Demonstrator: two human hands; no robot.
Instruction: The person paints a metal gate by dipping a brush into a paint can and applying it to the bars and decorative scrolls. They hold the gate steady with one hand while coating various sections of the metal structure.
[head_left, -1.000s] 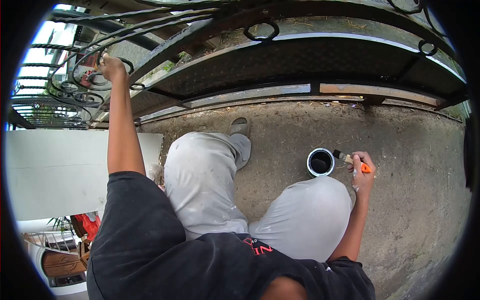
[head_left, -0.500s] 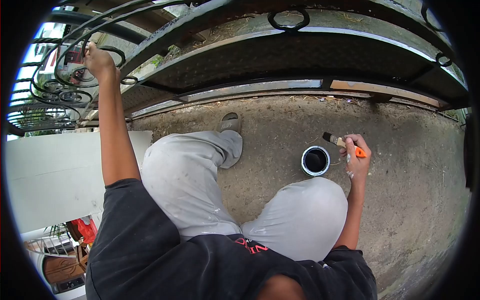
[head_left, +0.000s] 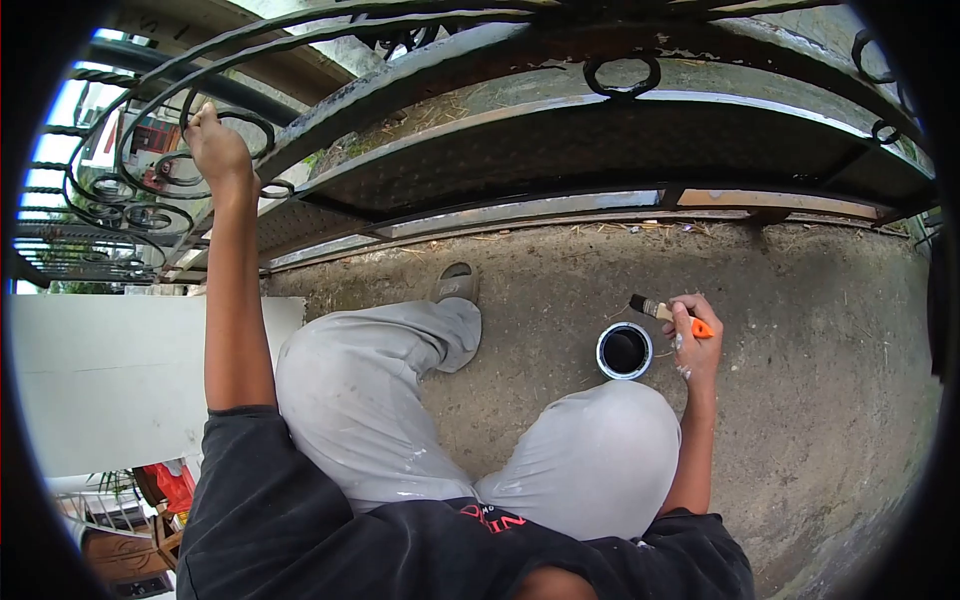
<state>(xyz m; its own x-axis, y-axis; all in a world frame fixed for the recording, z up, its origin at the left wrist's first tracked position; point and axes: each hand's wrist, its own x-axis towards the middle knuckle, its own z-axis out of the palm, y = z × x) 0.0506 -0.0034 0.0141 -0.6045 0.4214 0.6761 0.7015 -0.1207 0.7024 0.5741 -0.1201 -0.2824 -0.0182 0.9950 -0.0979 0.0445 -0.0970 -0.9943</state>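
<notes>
My left hand (head_left: pixel 218 150) is closed round a curled black bar of the metal fence (head_left: pixel 268 135) at the upper left. On the right, my right hand (head_left: pixel 698 340) grips a paintbrush (head_left: pixel 686 319) with an orange handle end and dark bristles pointing left. The bristles are in the air above and beyond an open tin (head_left: pixel 624 351) of dark paint, which stands on the concrete ground. White paint marks show on my right hand.
A dark metal panel (head_left: pixel 560 150) with a ring above it spans the top. My bent legs in grey trousers (head_left: pixel 350 400) flank the near ground (head_left: pixel 800 400). A white wall (head_left: pixel 100 380) and a red item (head_left: pixel 172 488) are at the left.
The view has tilted up, so the tin, legs and ground sit lower in it. Both hands keep their hold, and the brush stays beside the tin.
</notes>
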